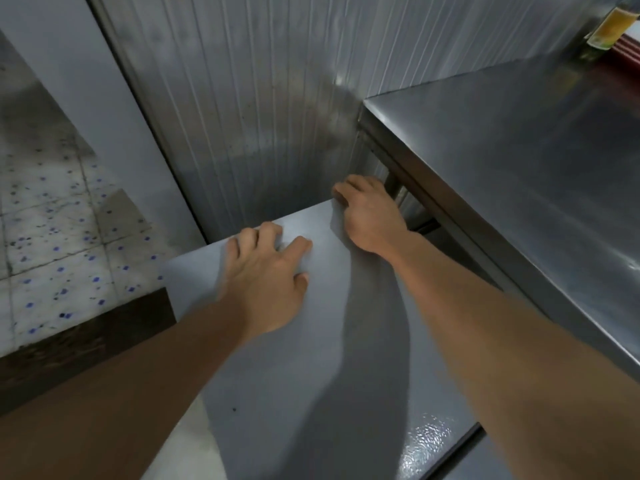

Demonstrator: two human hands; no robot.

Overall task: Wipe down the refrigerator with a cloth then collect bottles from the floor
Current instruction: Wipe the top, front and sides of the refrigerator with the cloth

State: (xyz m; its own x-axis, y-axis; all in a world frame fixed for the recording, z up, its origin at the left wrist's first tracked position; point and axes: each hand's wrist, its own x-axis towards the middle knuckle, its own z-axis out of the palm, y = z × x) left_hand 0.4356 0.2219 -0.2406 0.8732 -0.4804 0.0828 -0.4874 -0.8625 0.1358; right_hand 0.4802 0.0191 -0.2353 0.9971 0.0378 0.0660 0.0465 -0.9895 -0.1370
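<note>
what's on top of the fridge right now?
Both hands: left hand lies flat on the refrigerator top, right hand curls over its back edge. No cloth visible; under the palms is hidden.

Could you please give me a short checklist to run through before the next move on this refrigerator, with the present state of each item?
1. Cloth in hand: not ok. No cloth shows in either hand or anywhere in view.
2. Left hand placed: ok. It rests on the refrigerator top, fingers reaching the far edge.
3. Right hand placed: ok. Its fingers curl over the far right corner.
4. Room beside the steel table: cannot tell. The gap is narrow and shadowed.
5. Bottles on the floor: cannot tell. None show on the visible tiles.
6. Bottle on the table: ok. It stands far from both hands.
</note>
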